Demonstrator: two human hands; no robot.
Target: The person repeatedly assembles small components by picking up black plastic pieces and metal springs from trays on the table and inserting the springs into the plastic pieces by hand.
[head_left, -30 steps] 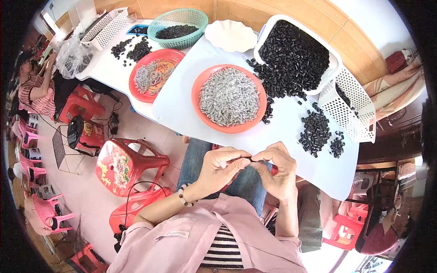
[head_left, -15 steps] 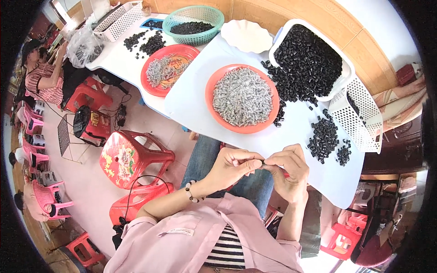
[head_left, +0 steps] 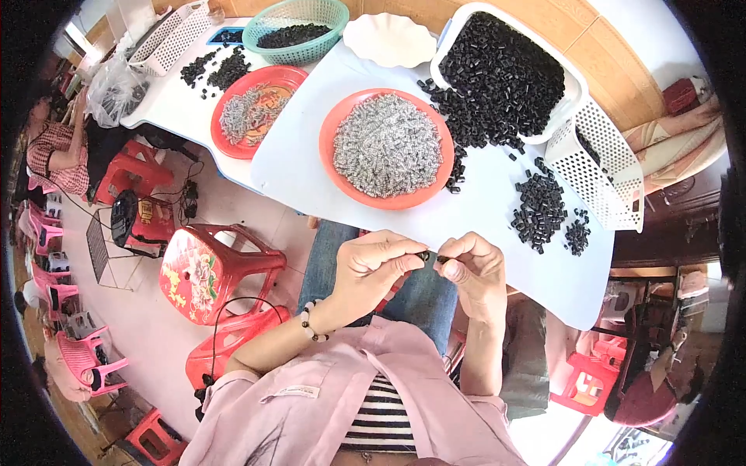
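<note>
Over my lap, just off the table's near edge, my left hand (head_left: 371, 270) pinches a small dark cylindrical piece (head_left: 423, 255) between thumb and fingertips. Facing it, my right hand (head_left: 477, 278) pinches another small dark piece (head_left: 443, 259). A narrow gap separates the two pieces. Beyond my hands, an orange-red bowl (head_left: 332, 169) holds a heap of small silvery parts (head_left: 388, 145). Small black cylindrical parts fill a white tub (head_left: 576, 93) and spill over its near side. Two smaller piles of black parts (head_left: 539, 210) lie to the right.
The white table (head_left: 284, 167) also carries a white perforated basket (head_left: 602, 167) and a scalloped white dish (head_left: 388, 40). Farther left are a red plate (head_left: 225, 140) and a green colander (head_left: 330, 39). Red stools (head_left: 221, 272) stand on the left floor, where another person (head_left: 62, 151) sits.
My hands have drawn apart, and the dark pieces at their fingertips now show separately. The view has shifted, so the table things sit a little farther left and higher.
</note>
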